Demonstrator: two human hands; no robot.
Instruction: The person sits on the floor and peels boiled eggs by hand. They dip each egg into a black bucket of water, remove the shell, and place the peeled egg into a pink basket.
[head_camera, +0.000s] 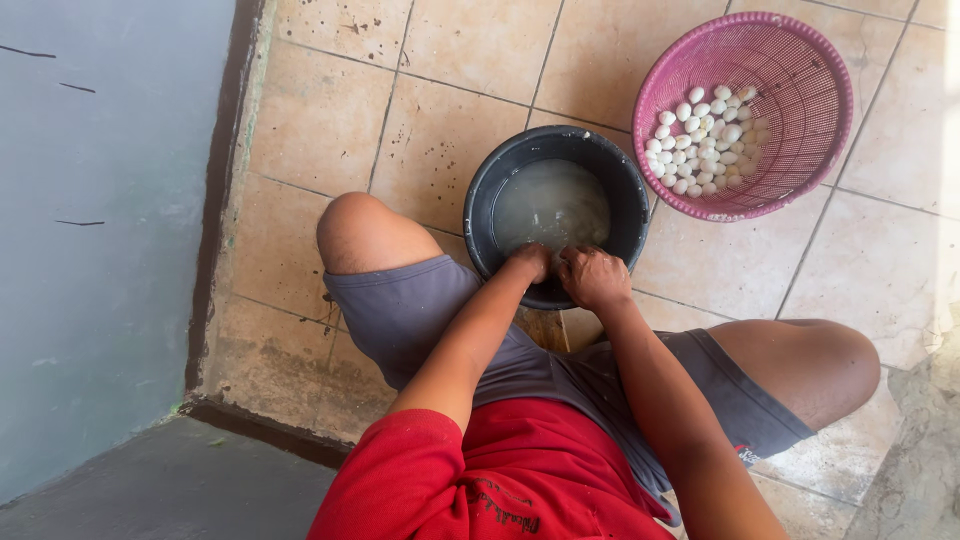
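Squatting over a tiled floor, the person works both hands at the near rim of one black bucket that sits in the middle of the frame; there is one bucket, one pink basket, and two hands, while the small white egg-like pieces heaped in the basket are too many and too small to count; the left hand comes in from the lower centre of the frame, its forearm slanting up and to the right, and its fingers curl inward at the water's edge; the right hand rises from the lower right, wrist bent, knuckles up, fingers folded down into a loose fist just beside the left; the two hands touch or nearly touch, and whatever they may pinch between them is hidden, so it cannot be told; the bucket is round, dark and dull, partly filled with cloudy grey-white water, its near wall covered by the hands; the basket stands to the upper right of the frame, just beside the bucket, its latticed wall bright pink; bare knees flank the bucket at left and right, above grey shorts and a red shirt; a grey wall fills the left of the frame.
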